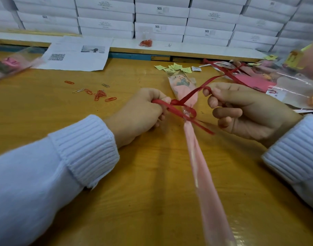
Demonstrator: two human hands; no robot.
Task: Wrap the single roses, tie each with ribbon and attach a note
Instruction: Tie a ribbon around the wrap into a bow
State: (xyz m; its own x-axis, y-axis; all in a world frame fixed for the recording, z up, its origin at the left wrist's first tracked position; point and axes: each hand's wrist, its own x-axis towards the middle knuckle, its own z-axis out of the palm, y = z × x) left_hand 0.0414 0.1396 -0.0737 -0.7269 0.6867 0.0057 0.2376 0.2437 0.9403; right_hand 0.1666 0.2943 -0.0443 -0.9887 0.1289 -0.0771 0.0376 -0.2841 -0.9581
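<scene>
A single rose wrapped in pink paper and clear film (183, 89) lies on the wooden table (81, 112), its long tail pointing toward me. A red ribbon (187, 110) circles the neck of the wrap. My left hand (143, 110) pinches one ribbon end left of the rose. My right hand (241, 109) holds the other strand, looped over the index finger, with the ribbon running away to the upper right. Small yellow notes (177, 67) lie scattered beyond the rose head.
Red and silver paper clips (98, 95) are strewn to the left. A printed sheet (77, 54) and another wrapped rose (8, 64) lie far left. Wrapped roses and pink paper (276, 82) pile up at the right. White boxes (161, 18) stack along the back.
</scene>
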